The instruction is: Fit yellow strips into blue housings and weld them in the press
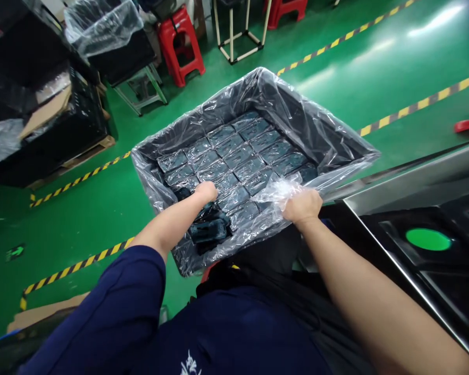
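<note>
In front of me is a black bin lined with a clear plastic liner [203,112]. Rows of dark, film-covered rectangular parts [234,151] cover its bottom. My left hand [207,191] reaches down over the near left part of the bin, curled like a fist. Its fingers are hidden, so what it holds cannot be made out. Just below it, loose glossy black parts [209,229] lie in the near left corner. At the near right rim, my right hand [304,204] is closed on crumpled clear plastic film [277,191], bunched up ahead of its fingers.
To the right runs a metal-edged conveyor or bench [398,177] with a green disc [428,239]. Another lined bin [117,57] stands on a small stand at the back left, beside a red stool [180,47]. Black crates [74,125] sit on a pallet at left. Striped tape marks the green floor.
</note>
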Demonstrator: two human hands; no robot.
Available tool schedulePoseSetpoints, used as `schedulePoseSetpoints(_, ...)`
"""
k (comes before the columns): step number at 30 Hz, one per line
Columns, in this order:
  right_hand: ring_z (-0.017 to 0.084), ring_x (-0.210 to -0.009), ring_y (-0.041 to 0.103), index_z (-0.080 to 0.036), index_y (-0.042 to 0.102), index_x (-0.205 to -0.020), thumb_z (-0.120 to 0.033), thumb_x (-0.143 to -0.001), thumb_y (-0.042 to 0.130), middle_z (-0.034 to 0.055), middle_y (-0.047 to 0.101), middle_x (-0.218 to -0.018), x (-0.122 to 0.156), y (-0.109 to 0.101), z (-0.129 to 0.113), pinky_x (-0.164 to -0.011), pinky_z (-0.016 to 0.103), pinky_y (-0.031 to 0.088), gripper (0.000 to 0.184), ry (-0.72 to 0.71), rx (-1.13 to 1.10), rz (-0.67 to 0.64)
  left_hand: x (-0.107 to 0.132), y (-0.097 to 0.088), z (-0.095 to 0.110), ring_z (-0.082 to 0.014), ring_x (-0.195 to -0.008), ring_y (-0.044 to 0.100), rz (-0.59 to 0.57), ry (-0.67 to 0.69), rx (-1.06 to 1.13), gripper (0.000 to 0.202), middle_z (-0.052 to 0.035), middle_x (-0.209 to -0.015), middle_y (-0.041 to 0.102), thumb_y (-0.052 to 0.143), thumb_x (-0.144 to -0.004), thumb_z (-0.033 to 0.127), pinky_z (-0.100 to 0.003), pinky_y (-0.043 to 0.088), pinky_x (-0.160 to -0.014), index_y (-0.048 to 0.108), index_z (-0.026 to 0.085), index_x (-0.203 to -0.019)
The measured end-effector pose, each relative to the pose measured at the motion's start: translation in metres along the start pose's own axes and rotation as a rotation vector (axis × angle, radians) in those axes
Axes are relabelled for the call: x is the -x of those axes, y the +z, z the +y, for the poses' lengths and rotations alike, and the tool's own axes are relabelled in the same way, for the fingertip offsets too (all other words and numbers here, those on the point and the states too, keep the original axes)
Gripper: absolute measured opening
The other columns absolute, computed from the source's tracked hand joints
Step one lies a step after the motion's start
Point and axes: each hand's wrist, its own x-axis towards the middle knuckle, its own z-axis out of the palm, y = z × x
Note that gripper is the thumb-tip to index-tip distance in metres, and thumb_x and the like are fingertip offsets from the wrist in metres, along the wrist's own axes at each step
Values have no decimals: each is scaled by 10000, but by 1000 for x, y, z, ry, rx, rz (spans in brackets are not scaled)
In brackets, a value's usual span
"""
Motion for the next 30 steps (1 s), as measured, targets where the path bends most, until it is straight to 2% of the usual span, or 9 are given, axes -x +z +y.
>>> schedulePoseSetpoints(3,290,-927,701,-146,742,-871,-292,-787,582,145,731,-863,-1,0,-1,-795,317,490,232,-3,9,-12,-8,3,20,-301,-1190,570,134,50,10,467,-209,-1291,592,407,-959,409,-394,462,-979,579,123,-1285)
schedulePoseSetpoints(5,293,-922,701,-160,743,-879,-307,-785,581,137,735,-883,-1,1,-1,-800,326,495,238,15,9,-14,-11,4,30,-269,-1277,483,210,177,9,427,-148,-1409,507,376,-968,316,-393,410,-1048,530,188,-1345)
schedulePoseSetpoints(7,300,-925,699,-163,743,-893,-312,-781,583,138,737,-902,-2,2,0,-801,331,495,246,25,-2,-8,-17,3,37,-231,-1309,428,229,327,-1,416,-74,-1431,492,400,-946,236,-364,369,-1086,538,260,-1339)
schedulePoseSetpoints(9,301,-931,696,-162,743,-909,-304,-784,582,143,738,-909,-3,4,1,-801,328,489,248,21,-19,5,-26,0,42,-232,-1289,424,213,432,-20,410,-62,-1382,527,433,-917,202,-364,359,-1085,582,266,-1294)
schedulePoseSetpoints(12,304,-912,698,-165,742,-913,-288,-787,585,138,738,-888,-3,4,1,-781,324,487,236,26,-35,-6,-39,-6,45,-274,-1256,428,189,495,-54,377,-98,-1328,544,455,-912,271,-407,346,-1081,621,220,-1247)
schedulePoseSetpoints(16,297,-921,695,-161,738,-914,-263,-787,588,128,739,-887,-3,3,1,-796,315,478,222,-11,-33,2,-48,-9,41,-309,-1256,407,162,534,-98,419,-122,-1351,501,464,-908,380,-440,326,-1084,620,206,-1257)
schedulePoseSetpoints(22,292,-956,683,-154,731,-921,-288,-815,567,128,741,-937,-2,2,2,-826,321,474,237,-37,-10,7,-51,-6,27,-291,-1274,388,125,592,-151,424,-78,-1396,477,399,-929,347,-417,350,-1068,606,257,-1287)
schedulePoseSetpoints(26,306,-993,677,-182,729,-936,-290,-803,572,109,740,-977,-3,2,2,-865,346,471,233,-31,-7,-10,-54,-8,24,-310,-1279,378,97,631,-196,520,-80,-1455,419,483,-873,399,-419,356,-1071,548,256,-1369)
schedulePoseSetpoints(30,305,-981,676,-170,729,-921,-293,-795,582,122,734,-974,-2,1,1,-860,344,460,229,-13,-31,-7,-58,-11,29,-335,-1241,410,27,617,-274,612,-120,-1392,455,558,-801,400,-437,378,-1051,534,234,-1390)
